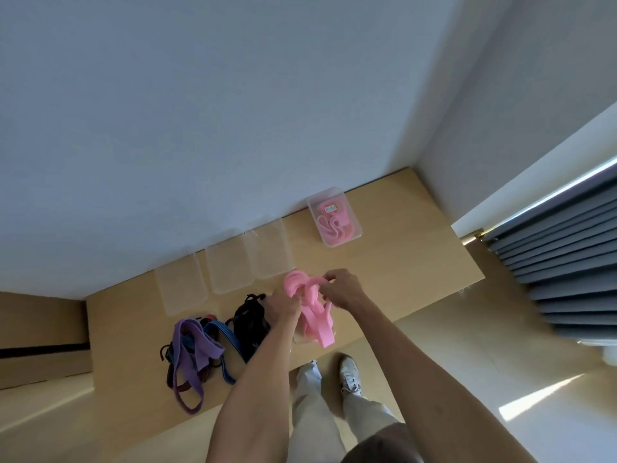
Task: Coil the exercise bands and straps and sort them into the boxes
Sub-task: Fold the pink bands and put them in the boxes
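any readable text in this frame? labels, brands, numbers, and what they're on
No text can be read.
White label on the pink item inside the clear box by the wall: dark marks, too small and blurred to read.
Pink strap, purple strap, empty boxes: no print visible.

place: looks like a plain room at home, maybe a bedroom corner
clues: bare white walls (233,111), light wood counter (400,262), grey pleated curtain (561,262)

Left hand (283,309) and right hand (340,289) grip a pink band (312,312) above the table (400,269)
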The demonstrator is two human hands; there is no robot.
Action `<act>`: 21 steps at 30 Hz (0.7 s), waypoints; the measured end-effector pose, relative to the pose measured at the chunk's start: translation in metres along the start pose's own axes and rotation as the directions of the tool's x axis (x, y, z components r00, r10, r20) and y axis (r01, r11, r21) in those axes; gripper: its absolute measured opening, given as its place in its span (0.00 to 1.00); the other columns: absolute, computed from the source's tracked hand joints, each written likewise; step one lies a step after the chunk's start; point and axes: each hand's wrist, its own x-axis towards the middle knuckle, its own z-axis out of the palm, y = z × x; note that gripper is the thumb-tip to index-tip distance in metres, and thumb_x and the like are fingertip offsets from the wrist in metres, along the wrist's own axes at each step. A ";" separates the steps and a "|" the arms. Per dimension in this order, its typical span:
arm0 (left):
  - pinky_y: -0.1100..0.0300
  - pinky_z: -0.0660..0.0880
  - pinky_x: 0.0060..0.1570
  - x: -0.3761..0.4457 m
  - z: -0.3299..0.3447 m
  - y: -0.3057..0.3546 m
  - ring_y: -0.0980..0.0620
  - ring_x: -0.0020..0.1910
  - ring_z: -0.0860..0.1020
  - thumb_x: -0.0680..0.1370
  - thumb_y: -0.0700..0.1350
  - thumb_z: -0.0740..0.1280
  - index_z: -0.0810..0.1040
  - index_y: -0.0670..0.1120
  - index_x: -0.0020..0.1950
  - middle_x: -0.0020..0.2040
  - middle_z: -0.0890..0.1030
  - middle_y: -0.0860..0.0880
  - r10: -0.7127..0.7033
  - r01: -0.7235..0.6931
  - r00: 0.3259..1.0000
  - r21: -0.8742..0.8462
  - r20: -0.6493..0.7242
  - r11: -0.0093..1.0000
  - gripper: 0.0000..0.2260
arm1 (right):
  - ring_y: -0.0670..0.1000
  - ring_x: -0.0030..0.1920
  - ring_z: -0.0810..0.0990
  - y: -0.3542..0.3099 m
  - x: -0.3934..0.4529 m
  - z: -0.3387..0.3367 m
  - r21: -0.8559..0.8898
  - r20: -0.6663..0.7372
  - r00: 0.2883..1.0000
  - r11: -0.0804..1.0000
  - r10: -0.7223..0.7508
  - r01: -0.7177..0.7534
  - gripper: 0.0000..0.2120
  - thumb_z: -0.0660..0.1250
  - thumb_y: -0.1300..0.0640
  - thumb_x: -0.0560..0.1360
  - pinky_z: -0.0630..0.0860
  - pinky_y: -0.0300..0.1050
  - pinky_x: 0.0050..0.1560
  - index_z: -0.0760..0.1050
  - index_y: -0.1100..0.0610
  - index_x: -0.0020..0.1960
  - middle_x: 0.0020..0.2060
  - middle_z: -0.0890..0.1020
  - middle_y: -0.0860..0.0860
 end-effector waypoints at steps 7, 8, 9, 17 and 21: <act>0.60 0.72 0.34 0.013 0.015 0.001 0.51 0.34 0.76 0.74 0.54 0.75 0.79 0.44 0.52 0.34 0.76 0.52 0.053 -0.060 0.989 -0.049 -0.136 0.997 0.16 | 0.52 0.41 0.81 0.030 0.020 0.021 -0.004 -0.050 0.995 0.996 0.091 -0.091 0.14 0.64 0.65 0.73 0.70 0.38 0.35 0.81 0.57 0.56 0.44 0.86 0.56; 0.60 0.72 0.33 0.010 0.014 0.002 0.51 0.35 0.77 0.74 0.54 0.76 0.80 0.45 0.51 0.37 0.79 0.51 0.055 -0.063 0.989 -0.054 -0.141 0.997 0.15 | 0.53 0.44 0.81 0.029 0.019 0.022 0.012 -0.072 0.992 0.995 0.104 -0.104 0.14 0.64 0.65 0.73 0.71 0.39 0.39 0.80 0.58 0.57 0.45 0.85 0.56; 0.61 0.71 0.32 0.006 0.012 0.002 0.50 0.36 0.79 0.74 0.53 0.76 0.81 0.45 0.51 0.40 0.82 0.49 0.051 -0.061 0.987 -0.065 -0.153 0.996 0.14 | 0.54 0.46 0.81 0.026 0.017 0.022 0.025 -0.101 0.988 0.993 0.114 -0.112 0.14 0.65 0.65 0.72 0.72 0.40 0.42 0.78 0.58 0.57 0.46 0.84 0.56; 0.58 0.71 0.36 -0.026 -0.011 0.000 0.46 0.37 0.78 0.78 0.43 0.70 0.80 0.40 0.42 0.40 0.83 0.44 0.162 -0.215 0.956 -0.209 -0.245 0.954 0.08 | 0.54 0.37 0.83 -0.001 -0.006 0.003 0.112 -0.175 0.983 0.992 -0.046 0.066 0.09 0.64 0.67 0.70 0.79 0.45 0.39 0.78 0.55 0.43 0.33 0.84 0.50; 0.57 0.74 0.39 -0.028 -0.025 0.004 0.46 0.40 0.80 0.81 0.48 0.66 0.82 0.39 0.47 0.43 0.83 0.44 0.187 -0.244 0.949 -0.217 -0.253 0.945 0.13 | 0.57 0.44 0.84 -0.004 -0.016 -0.003 0.127 -0.150 0.987 0.989 -0.057 0.076 0.09 0.66 0.67 0.69 0.80 0.48 0.45 0.80 0.58 0.47 0.40 0.86 0.55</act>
